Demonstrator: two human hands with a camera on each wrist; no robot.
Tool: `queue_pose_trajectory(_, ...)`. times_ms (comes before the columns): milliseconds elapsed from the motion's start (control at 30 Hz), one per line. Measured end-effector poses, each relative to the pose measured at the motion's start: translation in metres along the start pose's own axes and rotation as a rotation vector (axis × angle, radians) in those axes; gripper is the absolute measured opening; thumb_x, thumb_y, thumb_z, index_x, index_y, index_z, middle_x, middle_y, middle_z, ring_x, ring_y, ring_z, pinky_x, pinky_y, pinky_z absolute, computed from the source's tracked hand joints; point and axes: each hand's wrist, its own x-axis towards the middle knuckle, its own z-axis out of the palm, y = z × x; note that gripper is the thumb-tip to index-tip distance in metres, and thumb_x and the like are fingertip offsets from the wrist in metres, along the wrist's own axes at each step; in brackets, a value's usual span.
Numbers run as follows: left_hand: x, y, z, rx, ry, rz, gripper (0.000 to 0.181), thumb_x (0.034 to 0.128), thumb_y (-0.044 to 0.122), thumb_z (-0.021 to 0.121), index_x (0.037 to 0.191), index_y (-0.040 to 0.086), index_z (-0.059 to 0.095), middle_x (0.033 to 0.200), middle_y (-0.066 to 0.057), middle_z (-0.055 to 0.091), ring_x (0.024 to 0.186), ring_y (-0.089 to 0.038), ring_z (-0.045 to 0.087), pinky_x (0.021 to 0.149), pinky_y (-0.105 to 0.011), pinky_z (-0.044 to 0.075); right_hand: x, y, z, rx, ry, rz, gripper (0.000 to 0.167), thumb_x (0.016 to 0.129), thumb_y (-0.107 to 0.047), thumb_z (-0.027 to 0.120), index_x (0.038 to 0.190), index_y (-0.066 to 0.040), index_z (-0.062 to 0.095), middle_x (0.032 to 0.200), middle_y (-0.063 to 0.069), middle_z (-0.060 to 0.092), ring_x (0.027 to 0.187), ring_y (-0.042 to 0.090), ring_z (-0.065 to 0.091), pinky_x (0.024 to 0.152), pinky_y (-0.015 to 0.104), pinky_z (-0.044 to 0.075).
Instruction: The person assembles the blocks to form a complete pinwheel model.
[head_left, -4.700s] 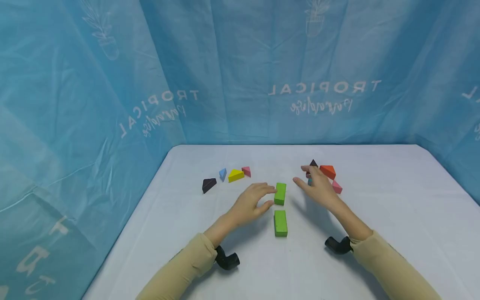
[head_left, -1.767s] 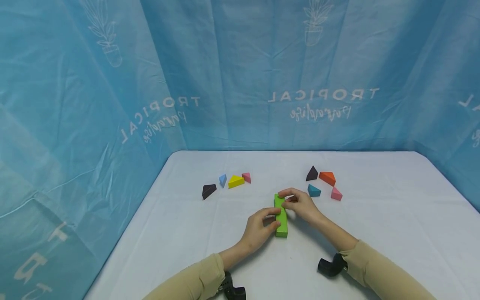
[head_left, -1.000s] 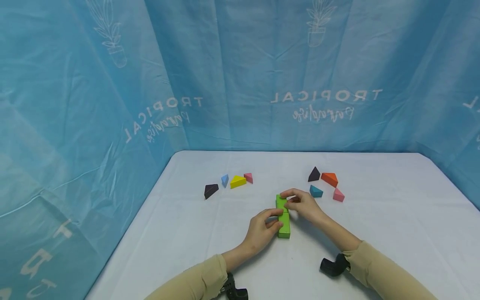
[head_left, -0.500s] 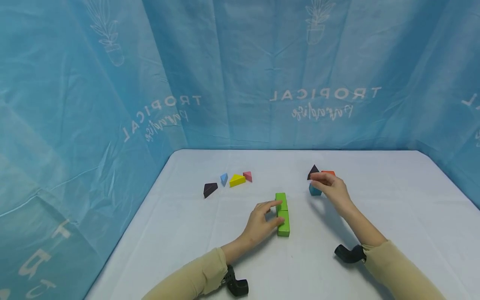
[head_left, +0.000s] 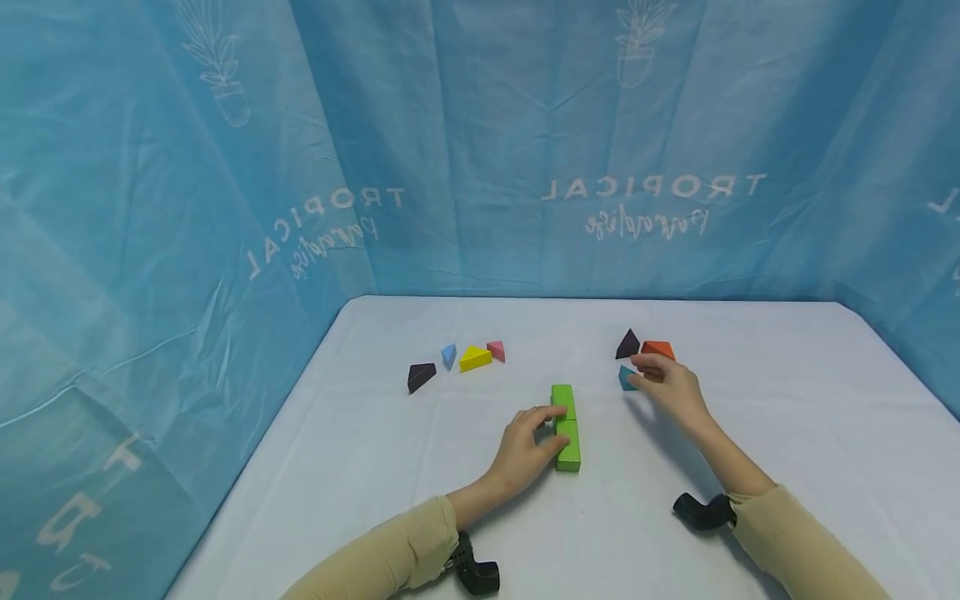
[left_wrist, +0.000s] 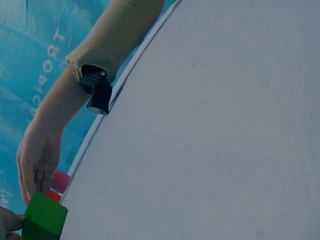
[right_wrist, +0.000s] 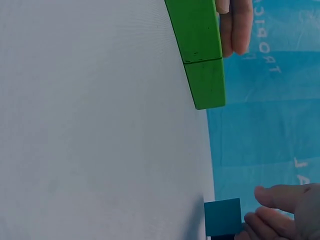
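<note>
Two green blocks, a far one (head_left: 562, 395) and a near one (head_left: 567, 461), lie end to end on the table, and in the right wrist view their faces (right_wrist: 197, 32) meet at a thin seam. My left hand (head_left: 522, 450) rests at their left side, thumb at the near block and index finger at the far one; its fingers (left_wrist: 9, 222) also show at a green block (left_wrist: 45, 217). My right hand (head_left: 675, 396) hovers at the teal block (head_left: 626, 378), partly covering it. In the right wrist view a gap separates its fingertips from the teal block (right_wrist: 222, 217).
Behind my right hand are a black triangular block (head_left: 627, 345) and an orange one (head_left: 658, 349). To the left lie a black block (head_left: 421, 377), a light blue one (head_left: 448, 356), a yellow one (head_left: 475, 359) and a pink one (head_left: 496, 351). A blue curtain (head_left: 480, 167) surrounds the white table (head_left: 300, 467).
The two green blocks, apart at first, have come together end to end. My right hand has left them and moved right to the teal block. My left hand has stayed beside the green pair.
</note>
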Motion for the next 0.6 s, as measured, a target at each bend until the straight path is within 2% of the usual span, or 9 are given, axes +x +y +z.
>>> queue_pose_trajectory(300,0.011,0.004,0.003,0.036,-0.027,-0.086,0.045,0.0863,0.03,0.067,0.129,0.019,0.057,0.13,-0.001,0.059,0.123,-0.019,0.047,0.106,-0.04,0.04,0.004,0.005,0.006,-0.072,0.017,-0.032,0.037,0.088,-0.012,0.064,0.123,0.0,0.058,0.123,0.021,0.062,0.11,0.036,0.062,0.092,0.048,0.051)
queue_pose_trajectory(600,0.012,0.003,0.004,0.055,-0.029,-0.044,0.043,0.0874,0.027,0.066,0.128,0.016,0.058,0.13,-0.002,0.06,0.123,-0.021,0.05,0.105,-0.041,0.041,0.006,0.008,0.01,-0.12,0.012,-0.031,0.037,0.088,-0.011,0.063,0.123,0.001,0.058,0.121,0.022,0.063,0.109,0.037,0.062,0.091,0.048,0.052)
